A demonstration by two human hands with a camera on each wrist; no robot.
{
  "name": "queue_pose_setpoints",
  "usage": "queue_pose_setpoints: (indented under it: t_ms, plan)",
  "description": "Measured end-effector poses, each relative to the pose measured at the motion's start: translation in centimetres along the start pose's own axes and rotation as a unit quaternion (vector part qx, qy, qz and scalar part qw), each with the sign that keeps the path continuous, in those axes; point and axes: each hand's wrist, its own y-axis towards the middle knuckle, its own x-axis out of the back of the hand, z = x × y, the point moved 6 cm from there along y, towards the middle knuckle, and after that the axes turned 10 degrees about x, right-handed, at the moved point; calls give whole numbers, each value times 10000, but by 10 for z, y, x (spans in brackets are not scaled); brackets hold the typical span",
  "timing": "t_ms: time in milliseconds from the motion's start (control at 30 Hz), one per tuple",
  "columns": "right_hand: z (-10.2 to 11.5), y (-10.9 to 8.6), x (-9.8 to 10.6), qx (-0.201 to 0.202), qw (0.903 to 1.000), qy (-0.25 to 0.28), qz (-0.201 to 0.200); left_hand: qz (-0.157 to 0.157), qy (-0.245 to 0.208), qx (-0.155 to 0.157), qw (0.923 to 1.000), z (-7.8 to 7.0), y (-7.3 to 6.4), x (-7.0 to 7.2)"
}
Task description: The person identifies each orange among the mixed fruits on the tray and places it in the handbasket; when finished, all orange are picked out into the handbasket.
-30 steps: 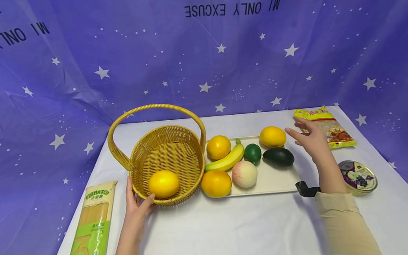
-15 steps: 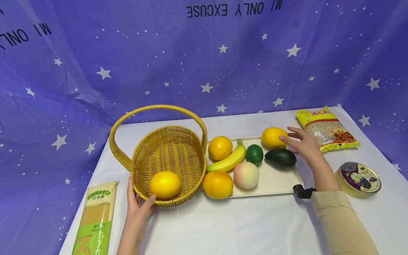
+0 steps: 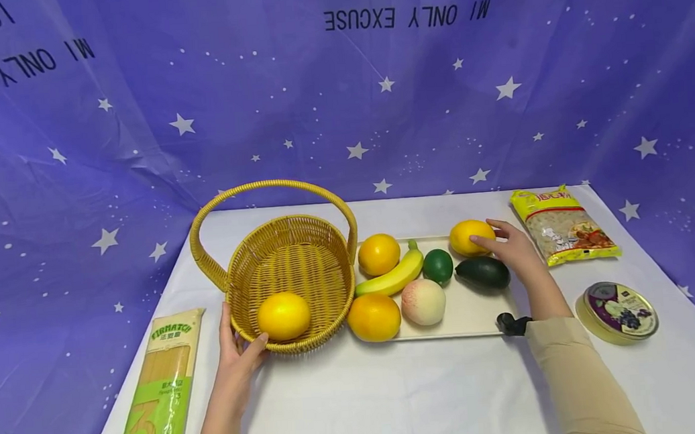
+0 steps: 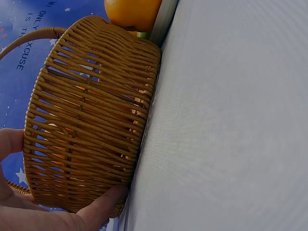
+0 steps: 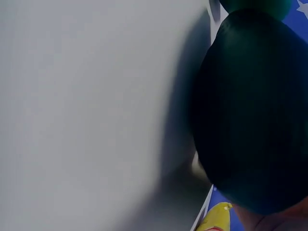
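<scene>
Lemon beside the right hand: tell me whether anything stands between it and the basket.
Yes. On the tray, the rear orange-yellow fruit and the stem end of the banana lie between the lemon and the basket. The basket's handle also rises on that side.

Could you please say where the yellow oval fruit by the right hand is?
In the head view, the yellow oval fruit lies at the back right of the cream rectangular tray, touched by the right hand, behind the long dark green fruit.

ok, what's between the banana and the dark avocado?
The small green fruit, between the banana and the dark avocado; the head view shows it.
</scene>
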Motion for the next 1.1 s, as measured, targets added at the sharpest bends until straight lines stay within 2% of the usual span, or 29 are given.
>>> queue_pose_setpoints:
  t_ms: [200,500,700,900,1100]
  plan:
    - [3,6,-4,140,9998,14,-149,5,-16,-44,10000,0,-1,0]
    - [0,16,-17,-100,9992,324,217,-2,-13,-9,10000,1,0,0]
    - [-3,18,-18,-78,9978,655,104,-15,6,-36,10000,0,0,0]
    - [-5,15,-15,-124,9981,609,7,-53,12,15,10000,0,0,-1]
    - [7,8,-10,-26,9970,757,-146,-77,33,23,10000,1,1,0]
